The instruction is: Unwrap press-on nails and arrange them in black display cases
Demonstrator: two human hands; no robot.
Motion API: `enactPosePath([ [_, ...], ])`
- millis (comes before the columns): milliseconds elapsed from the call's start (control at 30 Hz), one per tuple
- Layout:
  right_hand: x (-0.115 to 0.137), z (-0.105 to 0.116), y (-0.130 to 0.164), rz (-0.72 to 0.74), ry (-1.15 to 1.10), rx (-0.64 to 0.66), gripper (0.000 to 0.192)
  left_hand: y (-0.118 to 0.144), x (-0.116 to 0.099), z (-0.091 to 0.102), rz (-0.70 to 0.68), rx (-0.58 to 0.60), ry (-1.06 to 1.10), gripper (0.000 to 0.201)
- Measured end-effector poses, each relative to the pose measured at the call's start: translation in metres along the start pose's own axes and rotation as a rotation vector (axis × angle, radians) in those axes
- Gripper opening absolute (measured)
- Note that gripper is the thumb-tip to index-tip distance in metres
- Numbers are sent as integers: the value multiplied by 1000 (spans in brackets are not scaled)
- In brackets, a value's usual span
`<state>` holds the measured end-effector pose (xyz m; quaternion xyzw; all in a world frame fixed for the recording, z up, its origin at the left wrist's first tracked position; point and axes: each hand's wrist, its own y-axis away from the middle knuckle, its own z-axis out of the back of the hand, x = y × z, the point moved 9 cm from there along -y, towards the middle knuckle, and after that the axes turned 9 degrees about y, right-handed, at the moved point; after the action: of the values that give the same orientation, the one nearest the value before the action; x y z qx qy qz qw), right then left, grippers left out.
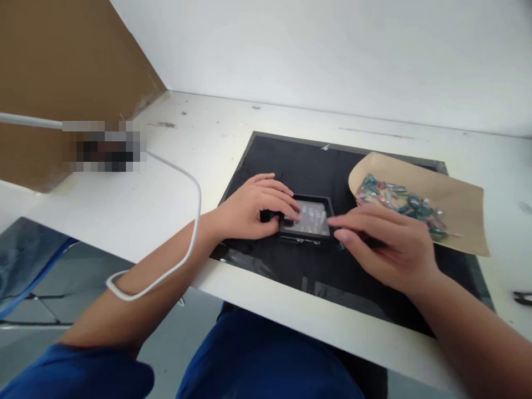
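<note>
A small black rectangular tray (331, 206) lies on the black mat with several small shiny, clear pieces (312, 217) inside it. My left hand (260, 205) steadies its left side, thumb at the near left corner and fingertips reaching over the rim. At the tray's right edge, my right hand (393, 241) is closed in a pinch, thumb and forefinger almost together. Whatever lies between those fingertips is too small to make out. Behind that hand, a brown paper sheet (465, 213) with a curled edge bears a pile of glossy green and pink pieces (415, 206), partly covered by my knuckles.
The black mat (282, 160) is taped to a white table (199, 127). A white cable (198, 194) loops over my left forearm. Brown board (75, 61) stands at the left, with a blurred patch before it. A dark tool (522, 298) shows at the right edge.
</note>
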<state>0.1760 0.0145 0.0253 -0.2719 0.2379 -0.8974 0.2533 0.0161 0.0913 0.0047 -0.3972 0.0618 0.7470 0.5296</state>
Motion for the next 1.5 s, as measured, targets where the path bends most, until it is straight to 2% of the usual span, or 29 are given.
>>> enactPosePath([
  [67,6,-8,-1,84,17,108,5,3,0,-4,15,69,2,40],
  [200,6,-22,1,75,-9,253,6,6,-4,-8,14,126,-7,30],
  [267,5,-26,2,45,-45,274,8,6,-7,-10,15,126,-33,25],
  [367,5,-30,2,11,-51,294,11,6,-12,-17,11,134,-113,39],
  [533,11,-34,3,47,45,328,16,13,-16,-42,-9,287,-274,57],
  [633,16,-36,5,87,111,333,20,17,-15,-51,24,334,-333,56],
  [833,32,-29,5,227,201,153,14,21,-17,-56,48,307,-453,49],
  [900,36,-31,5,240,230,136,17,21,-19,-55,56,279,-474,49],
  [1000,40,-36,5,237,262,150,23,22,-19,-55,66,254,-451,48],
  [1367,31,-42,4,132,257,278,25,23,-22,-52,59,241,-456,48],
  [1500,37,-43,9,164,337,286,23,23,-18,-53,87,271,-453,50],
])
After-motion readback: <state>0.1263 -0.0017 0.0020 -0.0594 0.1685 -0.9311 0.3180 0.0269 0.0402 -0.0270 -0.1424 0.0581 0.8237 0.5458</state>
